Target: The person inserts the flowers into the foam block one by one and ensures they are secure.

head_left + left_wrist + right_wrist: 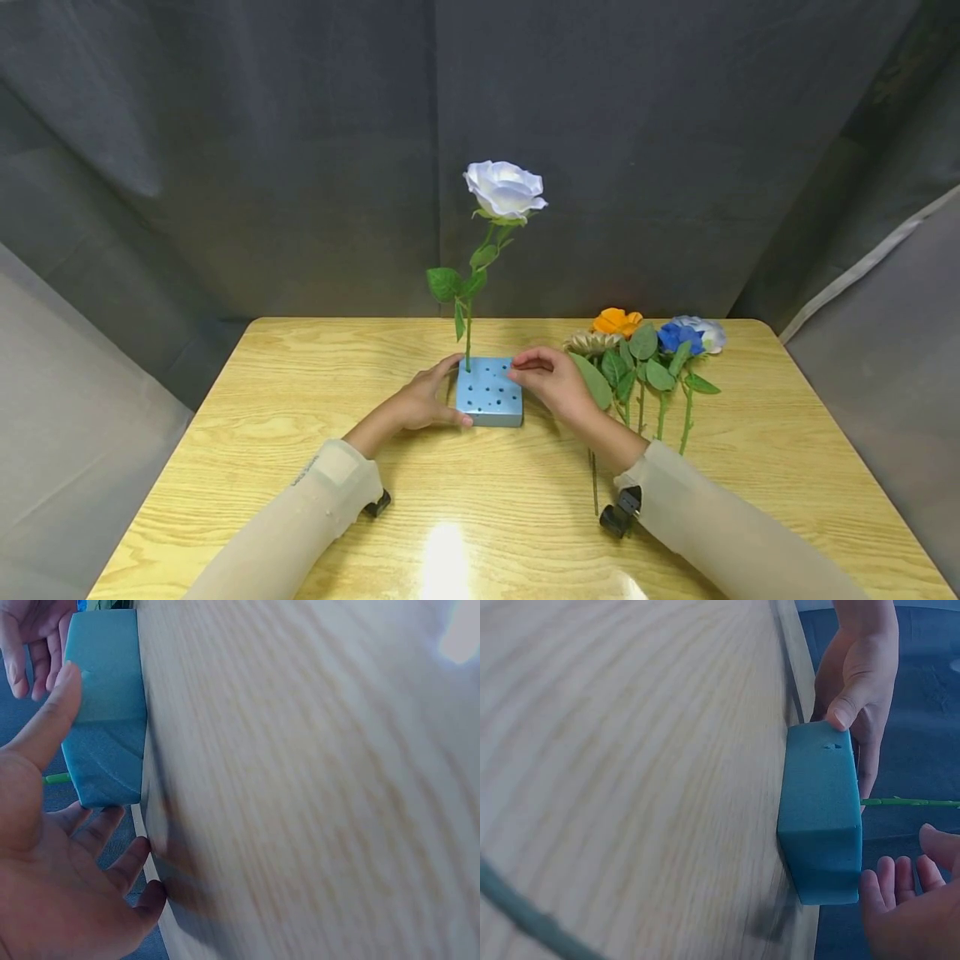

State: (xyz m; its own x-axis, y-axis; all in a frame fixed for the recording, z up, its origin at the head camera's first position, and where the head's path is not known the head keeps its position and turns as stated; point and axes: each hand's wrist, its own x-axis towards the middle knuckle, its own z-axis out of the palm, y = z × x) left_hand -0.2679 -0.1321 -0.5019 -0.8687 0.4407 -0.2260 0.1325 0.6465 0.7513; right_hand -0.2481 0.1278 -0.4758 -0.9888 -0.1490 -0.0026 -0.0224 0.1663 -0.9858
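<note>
A light blue foam block (489, 421), its top dotted with holes, sits on the table. One white rose (506, 192) stands upright with its stem (469, 333) in the block's back left hole. My left hand (426, 402) holds the block by its left side, thumb at the front and fingers toward the back; the left wrist view shows the thumb on the block's face (105, 682). Over the back right of the block, my right hand (553, 383) has loosely bent fingers. In the right wrist view its thumb and fingertips are apart, with nothing between them.
Right of the block, several artificial flowers lie on the wooden table (322, 367): an orange one (617, 322), a blue one (679, 337), a pale one (708, 333) and a beige one (591, 342). Their stems pass near my right forearm. A dark curtain (337, 167) hangs behind.
</note>
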